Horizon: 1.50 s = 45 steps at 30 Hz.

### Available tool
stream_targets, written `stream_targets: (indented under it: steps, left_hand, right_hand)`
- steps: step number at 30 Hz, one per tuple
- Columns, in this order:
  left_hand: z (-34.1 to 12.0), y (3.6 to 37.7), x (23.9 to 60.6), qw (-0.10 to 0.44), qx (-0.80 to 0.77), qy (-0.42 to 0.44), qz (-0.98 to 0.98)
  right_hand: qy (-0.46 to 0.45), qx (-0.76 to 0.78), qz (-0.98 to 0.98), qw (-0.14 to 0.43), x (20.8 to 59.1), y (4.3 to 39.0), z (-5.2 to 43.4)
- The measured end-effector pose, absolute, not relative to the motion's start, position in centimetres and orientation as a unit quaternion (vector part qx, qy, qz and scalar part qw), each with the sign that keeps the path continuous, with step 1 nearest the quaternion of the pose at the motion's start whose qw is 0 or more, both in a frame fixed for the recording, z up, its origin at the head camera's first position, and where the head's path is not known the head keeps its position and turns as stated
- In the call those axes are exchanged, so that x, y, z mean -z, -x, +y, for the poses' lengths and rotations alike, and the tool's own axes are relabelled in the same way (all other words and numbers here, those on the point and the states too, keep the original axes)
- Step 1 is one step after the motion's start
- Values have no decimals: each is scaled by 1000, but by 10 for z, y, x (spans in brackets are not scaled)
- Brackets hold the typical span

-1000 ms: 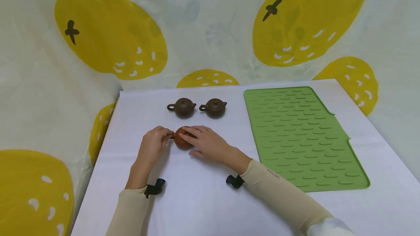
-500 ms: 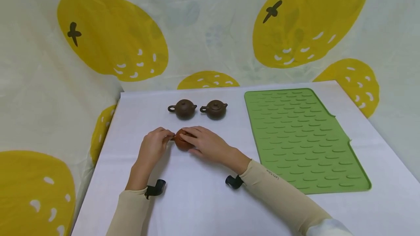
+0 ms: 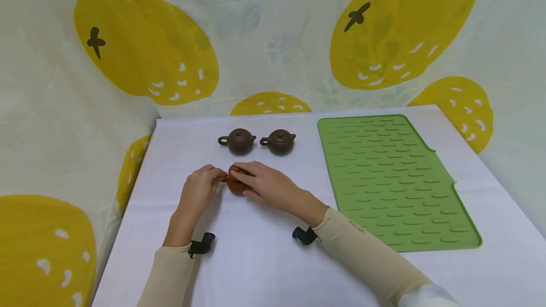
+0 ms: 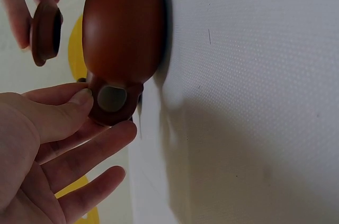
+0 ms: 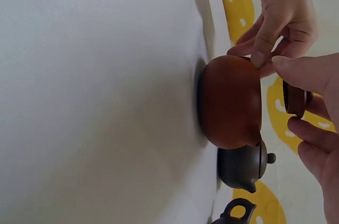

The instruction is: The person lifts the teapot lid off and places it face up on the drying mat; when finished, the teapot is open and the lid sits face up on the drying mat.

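Note:
A reddish-brown clay teapot stands on the white-covered table, its top uncovered. My left hand pinches the teapot's ring handle between thumb and fingers. Over the teapot is my right hand, holding the small round lid by its edge, apart from the body, as both wrist views show. In the head view my right fingers cover part of the teapot. Two dark brown teapots, a left one and a right one, sit behind it with lids on.
A green ridged mat lies on the right side of the table, partly under my right forearm in view. A curtain with yellow fruit prints hangs behind and to the left.
My right hand has risen slightly over the teapot, and the lid now shows lifted off it. My left hand stays at the handle. The dark teapots have not moved.

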<state>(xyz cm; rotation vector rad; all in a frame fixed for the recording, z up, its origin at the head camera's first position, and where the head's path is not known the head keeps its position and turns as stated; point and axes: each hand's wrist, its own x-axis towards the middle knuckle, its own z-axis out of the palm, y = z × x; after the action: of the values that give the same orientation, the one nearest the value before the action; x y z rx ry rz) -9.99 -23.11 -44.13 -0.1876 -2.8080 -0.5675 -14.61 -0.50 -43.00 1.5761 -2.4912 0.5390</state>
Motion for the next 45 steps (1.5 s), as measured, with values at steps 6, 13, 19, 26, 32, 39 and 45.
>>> stream_targets:
  steps: [6, 13, 19, 26, 32, 39, 45]
  left_hand:
    - [-231, 100, 440, 126, 195, 58, -971]
    - [-231, 103, 440, 125, 200, 62, -970]
    - [-232, 105, 439, 125, 199, 68, -970]
    - [-229, 106, 436, 110, 194, 60, -973]
    - [-228, 106, 435, 107, 192, 60, -974]
    - [-230, 103, 435, 110, 189, 61, -974]
    - [-231, 102, 437, 114, 193, 61, -973]
  right_hand:
    - [-517, -168, -831, 117, 419, 141, 4]
    - [-502, -135, -841, 152, 413, 139, 28]
    - [-474, -146, -854, 157, 418, 139, 64]
    - [-438, -171, -869, 152, 425, 137, 118]
    - [-393, -163, -897, 118, 426, 127, 168]
    - [-358, -131, -921, 80, 429, 108, 209]
    - [-337, -108, -933, 63, 430, 91, 229]
